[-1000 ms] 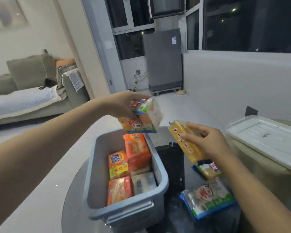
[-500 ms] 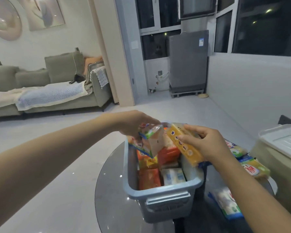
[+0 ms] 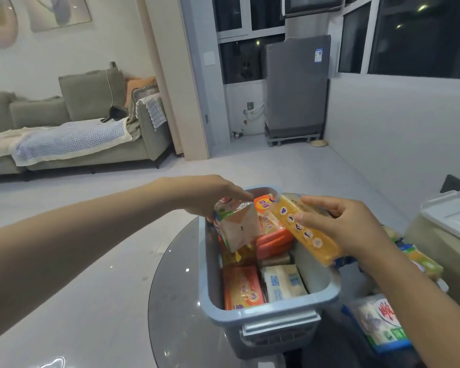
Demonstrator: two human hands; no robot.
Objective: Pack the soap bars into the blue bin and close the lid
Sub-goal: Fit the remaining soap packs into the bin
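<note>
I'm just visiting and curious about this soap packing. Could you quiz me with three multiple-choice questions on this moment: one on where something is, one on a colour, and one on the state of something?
1. Where is the bin's white lid?
A. Snapped onto the bin
B. Off to the right, apart from the bin
C. On the sofa

2. What colour is the long soap pack held by the right hand?
A. Yellow-orange
B. Green
C. Purple

3. What state is the blue bin in?
A. Empty
B. Shut with its lid
C. Open and partly filled with soap packs

Answers:
1 B: the lid lies at the right edge of the view, away from the bin.
2 A: the wrapper between the fingers is yellow-orange.
3 C: the top is open, packs lie inside, and the left hand holds a pale soap pack over it.
</note>
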